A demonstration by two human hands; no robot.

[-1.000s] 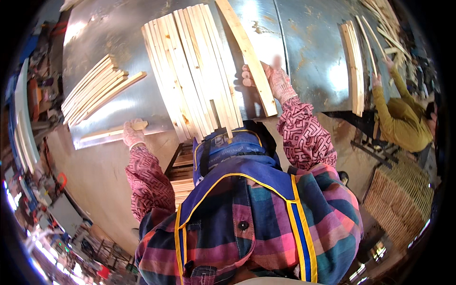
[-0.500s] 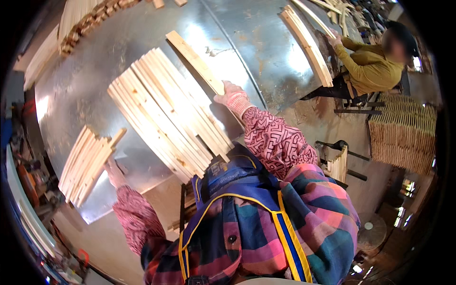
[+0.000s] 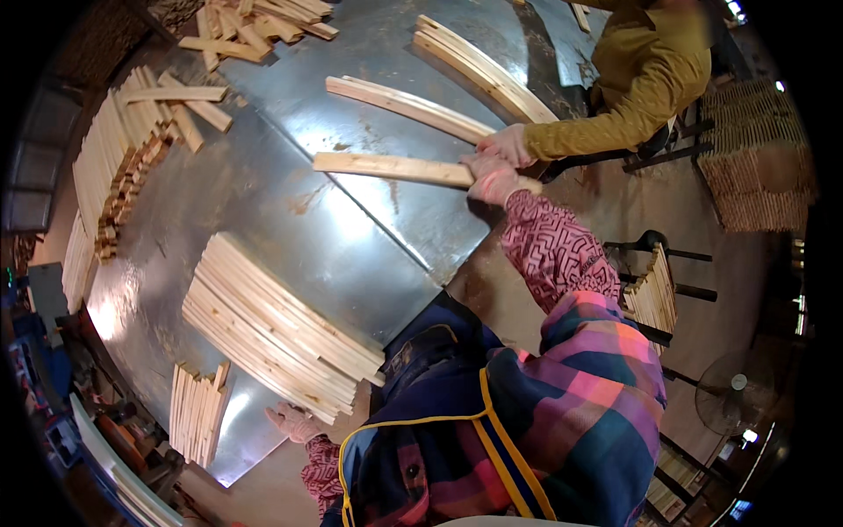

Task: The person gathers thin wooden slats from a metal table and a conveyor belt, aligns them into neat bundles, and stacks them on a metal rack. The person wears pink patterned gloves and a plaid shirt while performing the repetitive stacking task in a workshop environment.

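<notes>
My right hand (image 3: 492,182) in a pink glove grips one end of a long pale wooden slat (image 3: 391,168) held over the shiny metal table (image 3: 290,211). A co-worker's hand (image 3: 507,145) in a mustard sleeve touches the same end of the slat. My left hand (image 3: 294,423), also gloved, rests at the table's near edge beside a flat row of wooden slats (image 3: 277,325). I cannot tell whether it grips anything.
A small bundle of slats (image 3: 198,413) lies at the table's near left corner. Stacks of slats (image 3: 110,162) line the left side and two curved bundles (image 3: 479,70) lie at the far side. A slat rack (image 3: 654,294), woven crates (image 3: 755,154) and a fan (image 3: 729,395) stand on the right.
The view swung left and my right hand lifted one slat away from the flat row, carrying it toward the co-worker, whose hand now meets it. My left hand stays at the table edge.
</notes>
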